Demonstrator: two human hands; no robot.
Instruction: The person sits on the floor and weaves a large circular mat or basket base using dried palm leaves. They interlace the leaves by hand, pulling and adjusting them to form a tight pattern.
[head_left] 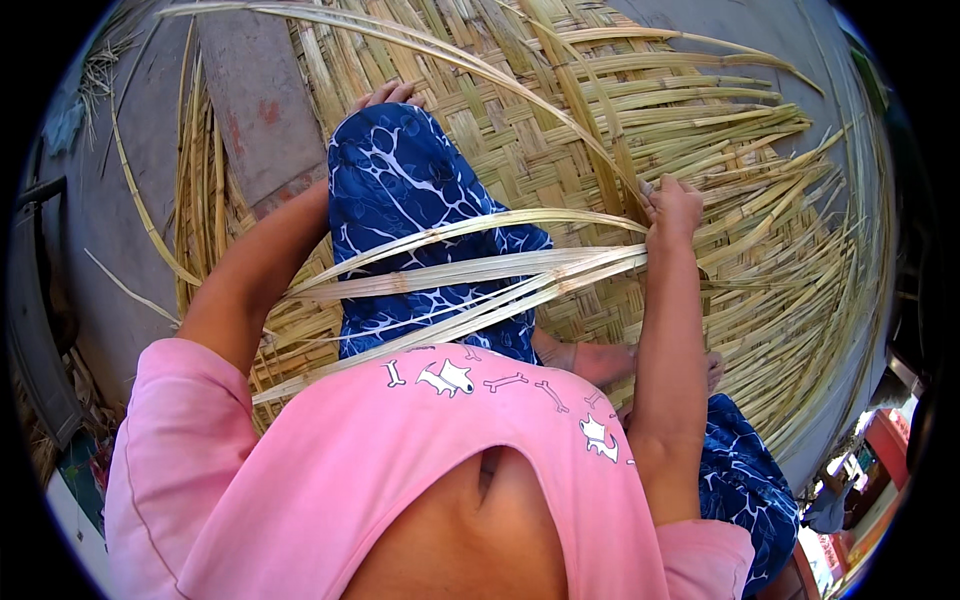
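My right hand (672, 208) is closed around a bundle of pale split-cane strips (440, 277). The strips run leftward across my raised left knee, and other long strips (500, 75) arc from near the hand to the far left. Beneath lies a large woven cane mat (500, 150) with a broad criss-cross pattern and loose ends. My left hand (393, 95) rests at the mat beyond the knee. Only its fingers show, stretched out side by side; the blue patterned trouser leg (400, 190) hides the rest of it.
Many unwoven strip ends (790, 290) fan out along the mat's right side. A flat grey board (255, 95) with reddish patches lies on the far left, beside upright loose strips (200, 180). My bare foot (580, 360) is on the mat. A dark frame (40, 310) stands at the left edge.
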